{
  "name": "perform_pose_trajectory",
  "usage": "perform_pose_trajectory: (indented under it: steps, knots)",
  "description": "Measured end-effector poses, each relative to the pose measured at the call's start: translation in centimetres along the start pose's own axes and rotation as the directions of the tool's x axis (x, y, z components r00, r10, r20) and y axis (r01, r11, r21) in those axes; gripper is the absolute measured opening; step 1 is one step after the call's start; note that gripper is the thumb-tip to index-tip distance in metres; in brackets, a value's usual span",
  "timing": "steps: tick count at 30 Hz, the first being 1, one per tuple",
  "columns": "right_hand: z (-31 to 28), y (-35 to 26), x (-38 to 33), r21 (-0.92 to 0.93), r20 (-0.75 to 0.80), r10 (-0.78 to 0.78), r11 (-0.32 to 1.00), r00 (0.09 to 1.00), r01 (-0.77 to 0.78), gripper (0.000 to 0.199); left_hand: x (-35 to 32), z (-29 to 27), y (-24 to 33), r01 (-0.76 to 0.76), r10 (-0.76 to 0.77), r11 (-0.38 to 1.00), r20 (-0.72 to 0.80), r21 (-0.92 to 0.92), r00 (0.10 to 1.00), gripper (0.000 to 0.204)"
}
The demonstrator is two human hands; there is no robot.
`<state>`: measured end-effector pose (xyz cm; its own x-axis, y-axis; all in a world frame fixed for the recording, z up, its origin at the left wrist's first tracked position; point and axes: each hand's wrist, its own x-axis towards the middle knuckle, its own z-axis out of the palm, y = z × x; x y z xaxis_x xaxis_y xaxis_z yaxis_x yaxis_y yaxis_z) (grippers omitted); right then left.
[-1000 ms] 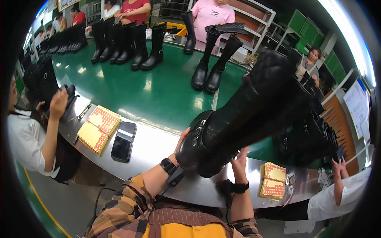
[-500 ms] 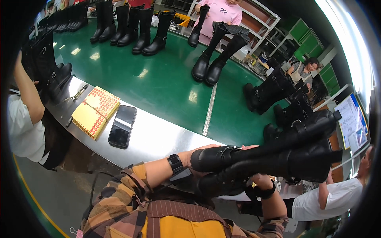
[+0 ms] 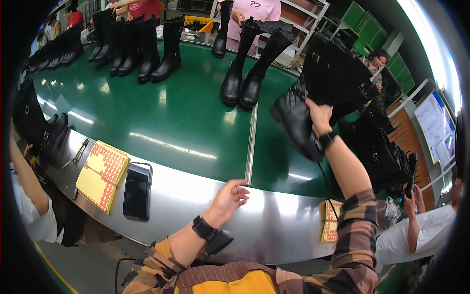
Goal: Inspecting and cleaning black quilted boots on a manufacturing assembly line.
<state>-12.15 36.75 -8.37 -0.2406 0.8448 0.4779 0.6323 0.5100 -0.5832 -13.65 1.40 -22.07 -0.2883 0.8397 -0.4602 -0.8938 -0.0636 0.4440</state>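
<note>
Boot (image 3: pixel 313 105) now raised; left hand (image 3: pixel 230 198) free

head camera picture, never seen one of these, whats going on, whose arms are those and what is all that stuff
The picture comes from a wide fisheye camera worn on a person's head, looking down, so straight edges bend. The two arms in plaid sleeves rising from below are the wearer's own. The right hand grips a tall black leather boot over a green conveyor belt, where more black boots stand. The left hand hovers open and empty above the shiny metal ledge. On that ledge lie a yellow sheet of red round stickers and a black smartphone. Other people work around the belt.
</note>
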Motion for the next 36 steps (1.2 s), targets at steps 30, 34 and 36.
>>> perform_pose_trajectory:
  steps: [30,34,36]
  knots:
    - [-2.2,10.0,-15.7,-0.154,0.823,-0.184,0.838,0.537,0.524,0.060,0.1,0.3,-0.1,-0.042,0.031,0.973,0.050,0.226,0.998,0.021]
    - [-1.3,11.3,-14.8,-0.068,0.765,-0.292,0.850,0.574,0.522,0.050,0.1,0.4,0.0,-0.047,0.037,0.972,0.048,0.231,0.998,0.021]
    - [0.5,11.4,-13.0,0.030,0.681,-0.247,0.950,0.689,0.311,0.044,0.0,0.4,0.0,-0.045,0.037,0.973,0.039,0.227,0.999,0.021]
